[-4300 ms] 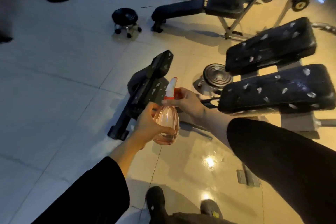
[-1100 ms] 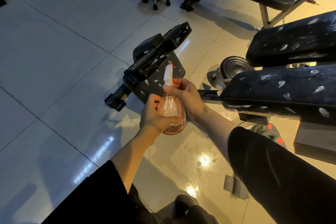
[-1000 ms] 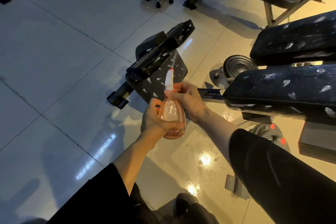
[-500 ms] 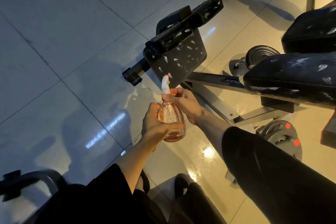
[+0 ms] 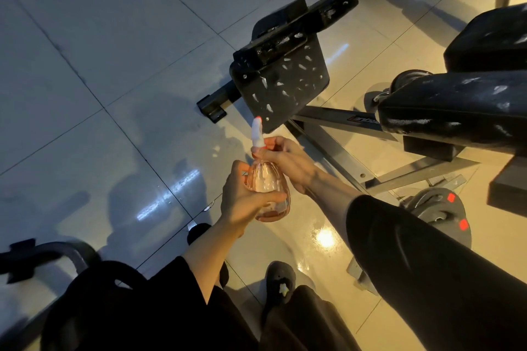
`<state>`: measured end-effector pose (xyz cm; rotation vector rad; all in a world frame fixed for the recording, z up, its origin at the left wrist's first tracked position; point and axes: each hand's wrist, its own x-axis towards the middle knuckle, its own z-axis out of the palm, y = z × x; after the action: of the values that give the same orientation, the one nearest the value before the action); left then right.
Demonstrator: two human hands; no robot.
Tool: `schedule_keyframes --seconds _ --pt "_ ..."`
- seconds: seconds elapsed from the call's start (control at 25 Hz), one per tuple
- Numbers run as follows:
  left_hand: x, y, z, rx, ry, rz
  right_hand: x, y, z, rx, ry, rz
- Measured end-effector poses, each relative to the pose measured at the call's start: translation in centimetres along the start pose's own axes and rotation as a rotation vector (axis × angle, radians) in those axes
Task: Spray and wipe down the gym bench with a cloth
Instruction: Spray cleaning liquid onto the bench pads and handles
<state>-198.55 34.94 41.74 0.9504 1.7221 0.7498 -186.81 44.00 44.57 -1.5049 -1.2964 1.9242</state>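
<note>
Standing upright, spray bottle (image 5: 266, 188) — nozzle up; left hand (image 5: 245, 202) grip wraps body, right hand (image 5: 288, 159) pinches neck.

left hand (image 5: 242, 202) curled gripping, right hand (image 5: 288, 162) pinching, forearms extended

Only lettering you'll find: a small black label (image 5: 363, 120) on the grey frame bar (image 5: 336, 120) under the bench pad, inverted and too blurred to read.

Bench pad (image 5: 456, 105) cut off rightward.
</note>
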Motion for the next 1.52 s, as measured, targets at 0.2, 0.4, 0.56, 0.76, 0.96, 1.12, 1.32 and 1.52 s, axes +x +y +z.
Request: schedule_keyframes --seconds 0.2,0.4,0.56,0.76,0.96,1.12,1.32,1.52 --pt "-1.0 1.5 -0.8 0.046 0.069 -0.037 -0.5 -1.7 0.9 -0.086 -0.019 -0.059" --pt "-1.0 2.9 -2.1 0.005 0.133 -0.013 -0.5 -3.9 1.9 -0.078 -0.035 -0.143" --pt "-0.7 2.8 -2.8 0.019 0.129 -0.029 -0.5 -4.3 2.6 -0.009 -0.047 -0.128" --pt "-0.2 2.8 -2.3 0.045 0.077 -0.066 -0.4 -3.6 1.6 0.005 -0.007 -0.115" --pt "0.4 3.2 0.0 0.147 0.027 -0.071 -0.4 -1.9 -1.1 -0.042 0.039 -0.076" --pt "0.7 3.7 1.6 0.101 0.016 -0.031 -0.4 -1.4 -2.8 0.028 0.076 -0.140" --pt "1.7 5.4 2.8 0.138 -0.019 -0.027 -0.3 -1.6 -4.2 0.047 0.132 -0.111" --pt "0.5 7.1 3.4 -0.092 -0.035 0.077 -0.9 -2.1 -5.1 0.169 0.181 -0.097"
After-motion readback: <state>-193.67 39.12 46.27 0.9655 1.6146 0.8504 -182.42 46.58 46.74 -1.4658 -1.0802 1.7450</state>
